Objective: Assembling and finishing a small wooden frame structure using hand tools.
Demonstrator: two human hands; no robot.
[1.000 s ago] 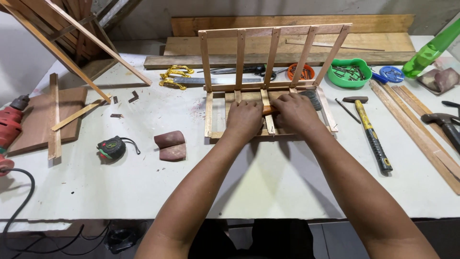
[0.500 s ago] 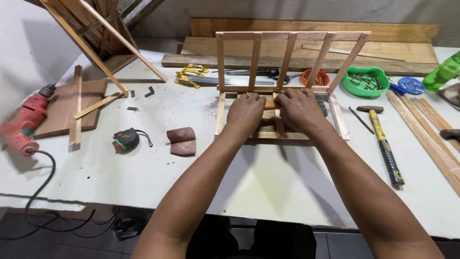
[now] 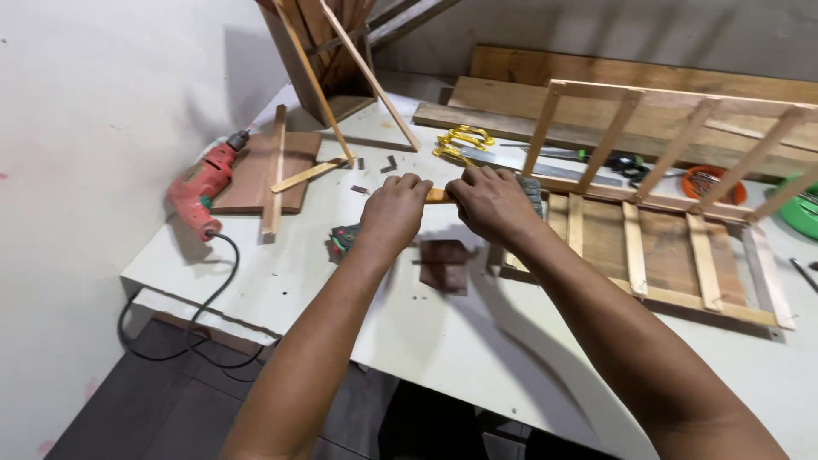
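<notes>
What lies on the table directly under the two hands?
Below the left hand and right hand, which hold a small wood strip, lie brown sandpaper pieces and a tape measure, partly hidden by the left wrist.

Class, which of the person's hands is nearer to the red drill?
Left. The left hand is between the red drill and the right hand, which is farther away, nearer the wooden frame.
</notes>
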